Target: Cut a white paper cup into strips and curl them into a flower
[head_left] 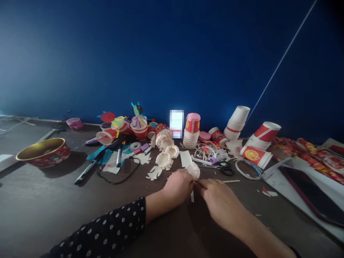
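Note:
Near the middle of the dark table (107,215), my left hand (179,186) is closed around the edge of a small white paper piece (194,170) with a ruffled, rounded shape. My right hand (215,193) touches the same piece from the right, its fingers pressed together near the lower edge. A narrow white strip (192,196) hangs below, between the hands. The fingertips partly hide where the piece is gripped. Just beyond the left hand lie similar ruffled white paper pieces (163,159) and cut scraps (154,172).
Stacked paper cups (192,125), leaning cups (236,123) and a glowing pixelated rectangle (176,123) stand behind. Black scissors (225,168), tape roll (248,169) and phone (311,190) lie right. A gold-lined bowl (44,154) and markers (119,156) are left.

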`<move>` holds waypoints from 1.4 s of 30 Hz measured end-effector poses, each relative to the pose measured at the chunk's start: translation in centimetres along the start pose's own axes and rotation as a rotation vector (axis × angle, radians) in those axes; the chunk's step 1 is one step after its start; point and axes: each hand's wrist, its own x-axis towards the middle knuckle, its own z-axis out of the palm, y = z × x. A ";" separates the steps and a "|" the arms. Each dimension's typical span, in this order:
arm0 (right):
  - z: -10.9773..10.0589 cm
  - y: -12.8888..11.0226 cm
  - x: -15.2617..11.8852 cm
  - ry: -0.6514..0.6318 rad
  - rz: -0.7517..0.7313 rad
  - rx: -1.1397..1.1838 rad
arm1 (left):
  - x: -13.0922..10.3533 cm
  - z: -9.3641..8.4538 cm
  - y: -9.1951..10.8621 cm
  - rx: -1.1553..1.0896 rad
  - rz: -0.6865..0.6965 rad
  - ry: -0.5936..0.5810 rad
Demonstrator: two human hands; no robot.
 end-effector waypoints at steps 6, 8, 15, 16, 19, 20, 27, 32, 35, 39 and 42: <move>0.6 0.1 0.2 -0.015 0.001 -0.022 | -0.2 0.6 -0.7 -0.037 0.010 0.075; 0.7 0.0 0.3 -0.021 0.006 -0.038 | -0.3 0.6 -0.7 -0.041 -0.003 0.085; 1.1 -0.2 0.5 -0.008 0.035 -0.047 | -0.2 0.1 -0.3 0.006 0.064 0.047; 1.2 -0.3 0.6 -0.008 0.036 -0.049 | -0.2 0.1 -0.4 0.024 0.063 0.043; 1.2 -0.5 0.6 -0.016 0.029 -0.050 | 0.0 0.3 -0.6 0.070 0.072 0.034; 1.2 -0.5 0.6 -0.023 0.022 -0.050 | 0.1 0.3 -0.7 0.079 0.074 0.035; 0.2 0.4 -0.1 -0.027 0.030 0.061 | 0.3 -0.1 -0.3 0.097 0.045 0.021; 0.2 1.2 -0.2 -0.041 0.094 0.023 | 0.2 -0.3 -0.1 0.099 0.033 0.028; 0.2 1.1 -0.1 -0.067 0.096 0.012 | 0.2 -0.4 -0.1 0.102 0.025 0.034; 0.1 0.7 0.1 -0.083 0.113 -0.010 | 0.1 -0.3 -0.1 0.110 0.037 0.054; 0.3 0.5 0.2 -0.094 0.131 -0.025 | 0.0 -0.1 -0.2 0.122 0.058 0.072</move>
